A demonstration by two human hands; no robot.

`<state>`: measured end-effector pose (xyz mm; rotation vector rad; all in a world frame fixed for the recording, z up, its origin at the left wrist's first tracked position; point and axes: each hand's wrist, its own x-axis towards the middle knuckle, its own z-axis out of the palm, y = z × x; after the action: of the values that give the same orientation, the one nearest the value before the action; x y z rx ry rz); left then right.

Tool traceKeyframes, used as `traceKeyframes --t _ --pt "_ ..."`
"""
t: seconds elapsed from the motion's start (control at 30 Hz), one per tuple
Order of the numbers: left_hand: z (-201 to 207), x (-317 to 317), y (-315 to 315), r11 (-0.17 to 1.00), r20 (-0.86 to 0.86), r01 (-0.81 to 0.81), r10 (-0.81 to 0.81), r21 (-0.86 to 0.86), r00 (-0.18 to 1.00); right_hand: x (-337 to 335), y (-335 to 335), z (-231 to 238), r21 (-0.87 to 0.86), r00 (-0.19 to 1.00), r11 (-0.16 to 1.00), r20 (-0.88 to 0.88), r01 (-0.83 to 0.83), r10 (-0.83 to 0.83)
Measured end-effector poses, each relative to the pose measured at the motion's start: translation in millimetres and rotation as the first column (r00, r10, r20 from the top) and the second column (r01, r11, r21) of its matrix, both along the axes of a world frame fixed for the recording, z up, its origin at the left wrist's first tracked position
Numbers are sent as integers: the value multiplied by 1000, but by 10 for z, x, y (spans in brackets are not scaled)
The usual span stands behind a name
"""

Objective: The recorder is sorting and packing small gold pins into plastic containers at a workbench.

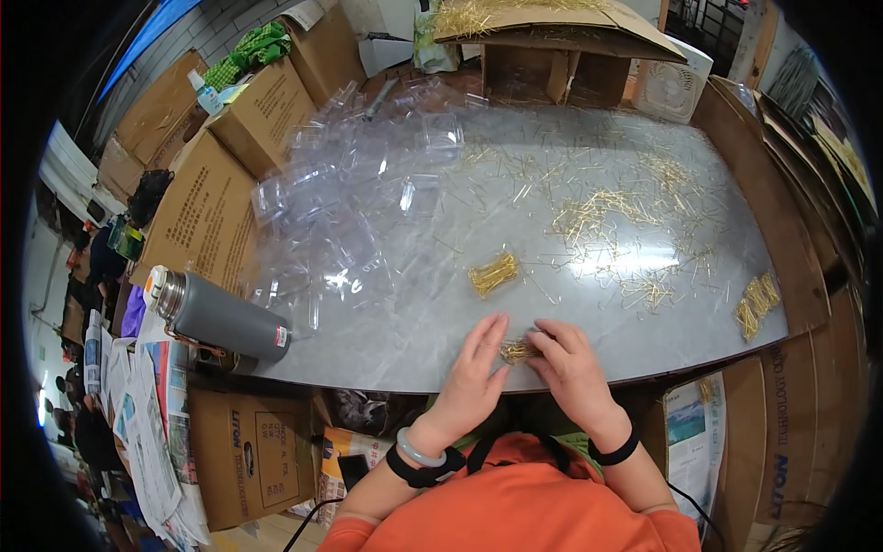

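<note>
At the near edge of the grey table, a small bundle of gold wire hooks lies between my two hands. My left hand is at its left side, fingers stretched forward and the thumb by the bundle. From the right, my right hand has its fingers bent onto the bundle's end, pressing or gripping it. Just beyond them rests a second gold bundle, neatly gathered. Another gold bundle lies at the table's right edge. Loose gold hooks are scattered over the right half of the table.
Clear plastic boxes pile up on the left. A grey thermos stands tilted in view at the left edge. Cardboard walls the left side, with more cardboard at right. A cardboard box and white fan stand at the back.
</note>
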<state>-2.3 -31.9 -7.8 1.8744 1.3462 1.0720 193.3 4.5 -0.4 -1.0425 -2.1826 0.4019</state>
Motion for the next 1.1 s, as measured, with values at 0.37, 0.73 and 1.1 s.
traceKeyframes --t 0.37,0.73,1.1 --pt "96 -4 111 999 -323 -51 45 -11 945 0 10 -2 76 996 997 87 -21 14" --pt "94 196 39 994 -159 -94 102 57 982 -51 -244 -80 -188 985 980 -147 66 -95" --pt "39 217 106 994 -191 -76 89 73 978 84 -51 -44 4 989 999 139 -53 52"
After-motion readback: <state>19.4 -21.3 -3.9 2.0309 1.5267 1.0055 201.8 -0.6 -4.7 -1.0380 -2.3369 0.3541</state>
